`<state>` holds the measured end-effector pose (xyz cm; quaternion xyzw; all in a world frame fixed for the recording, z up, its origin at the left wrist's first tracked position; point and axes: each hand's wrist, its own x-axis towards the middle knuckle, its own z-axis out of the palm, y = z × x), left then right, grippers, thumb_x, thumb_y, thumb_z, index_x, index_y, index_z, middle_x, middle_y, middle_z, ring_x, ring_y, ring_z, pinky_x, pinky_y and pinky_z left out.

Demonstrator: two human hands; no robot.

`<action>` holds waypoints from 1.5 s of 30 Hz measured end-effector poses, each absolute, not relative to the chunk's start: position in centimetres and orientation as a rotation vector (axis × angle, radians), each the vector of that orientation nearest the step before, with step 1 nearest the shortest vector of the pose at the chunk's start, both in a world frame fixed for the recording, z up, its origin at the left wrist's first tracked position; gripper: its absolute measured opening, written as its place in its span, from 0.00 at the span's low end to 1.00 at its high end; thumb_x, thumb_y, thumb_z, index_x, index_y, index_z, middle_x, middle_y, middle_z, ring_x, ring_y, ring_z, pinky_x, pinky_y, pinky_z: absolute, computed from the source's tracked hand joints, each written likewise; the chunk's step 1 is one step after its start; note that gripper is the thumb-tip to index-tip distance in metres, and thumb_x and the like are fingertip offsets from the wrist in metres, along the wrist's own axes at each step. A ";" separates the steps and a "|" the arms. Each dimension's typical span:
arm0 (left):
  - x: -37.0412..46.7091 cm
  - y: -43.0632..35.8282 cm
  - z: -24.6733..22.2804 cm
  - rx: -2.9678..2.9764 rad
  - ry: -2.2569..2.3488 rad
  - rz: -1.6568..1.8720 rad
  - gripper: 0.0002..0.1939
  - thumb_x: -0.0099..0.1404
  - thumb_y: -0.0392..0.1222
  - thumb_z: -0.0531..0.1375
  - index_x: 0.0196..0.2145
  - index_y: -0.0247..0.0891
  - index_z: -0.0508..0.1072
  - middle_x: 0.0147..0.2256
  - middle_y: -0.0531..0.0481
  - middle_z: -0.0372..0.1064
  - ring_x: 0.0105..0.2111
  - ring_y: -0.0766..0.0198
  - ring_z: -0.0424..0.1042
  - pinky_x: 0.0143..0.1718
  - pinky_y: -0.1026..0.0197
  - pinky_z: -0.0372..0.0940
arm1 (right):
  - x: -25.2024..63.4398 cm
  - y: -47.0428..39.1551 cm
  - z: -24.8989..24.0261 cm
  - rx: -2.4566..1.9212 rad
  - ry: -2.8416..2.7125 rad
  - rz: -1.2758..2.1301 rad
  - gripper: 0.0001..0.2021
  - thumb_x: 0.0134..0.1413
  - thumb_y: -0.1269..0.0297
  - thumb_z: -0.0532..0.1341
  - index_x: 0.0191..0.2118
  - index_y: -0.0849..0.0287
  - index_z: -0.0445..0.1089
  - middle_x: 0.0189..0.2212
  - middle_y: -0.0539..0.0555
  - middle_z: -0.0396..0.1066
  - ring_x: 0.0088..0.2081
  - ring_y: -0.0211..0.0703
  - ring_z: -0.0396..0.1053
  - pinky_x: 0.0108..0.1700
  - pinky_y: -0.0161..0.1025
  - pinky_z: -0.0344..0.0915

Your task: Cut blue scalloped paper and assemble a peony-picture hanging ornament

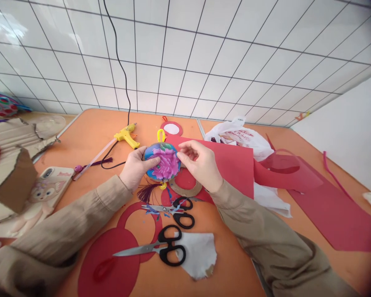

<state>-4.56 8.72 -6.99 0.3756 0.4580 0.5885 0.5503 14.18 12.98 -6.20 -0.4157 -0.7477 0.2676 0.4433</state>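
A round blue ornament [147,153] with a raised purple-pink flower [166,164] faces me above the table. It has a yellow loop [161,135] on top and a dark purple tassel [149,192] below. My left hand [136,167] grips its left side, the thumb lying over the flower. At the right edge, my right hand [200,163] has its thumb and forefinger brought together against the rim. Just below lie black-handled scissors [173,208] with blue scraps around the blades. Nearer to me is a larger pair of scissors [154,248]. A cardboard ring [190,191] sits under my right hand.
A yellow glue gun [126,135] with its cord lies at the back left. Red sheets [235,165], a red disc [106,264] and a white plastic bag [244,138] are spread about. A phone [49,185] and torn cardboard [12,173] occupy the left.
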 end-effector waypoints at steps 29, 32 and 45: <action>-4.0 8.7 -7.4 0.865 1.047 1.371 0.15 0.41 0.31 0.70 0.31 0.33 0.78 0.28 0.51 0.77 0.26 0.65 0.73 0.30 0.63 0.67 | 14.9 13.3 -6.4 -0.136 -2.318 -0.271 0.07 0.57 0.74 0.60 0.30 0.55 0.70 0.28 0.52 0.75 0.31 0.41 0.68 0.33 0.41 0.63; -4.1 8.8 -7.6 0.828 1.040 1.371 0.16 0.40 0.33 0.72 0.31 0.32 0.78 0.28 0.50 0.77 0.27 0.65 0.73 0.31 0.63 0.68 | 14.8 13.0 -6.4 -0.240 -2.315 -0.133 0.08 0.58 0.72 0.59 0.29 0.55 0.71 0.27 0.52 0.74 0.29 0.40 0.68 0.32 0.41 0.62; -4.4 8.6 -8.0 0.841 1.015 1.098 0.23 0.44 0.40 0.74 0.39 0.29 0.78 0.32 0.46 0.77 0.27 0.62 0.74 0.33 0.60 0.68 | 14.2 13.3 -6.4 -1.011 -1.926 0.824 0.03 0.50 0.66 0.62 0.30 0.60 0.72 0.26 0.52 0.75 0.27 0.40 0.70 0.31 0.38 0.68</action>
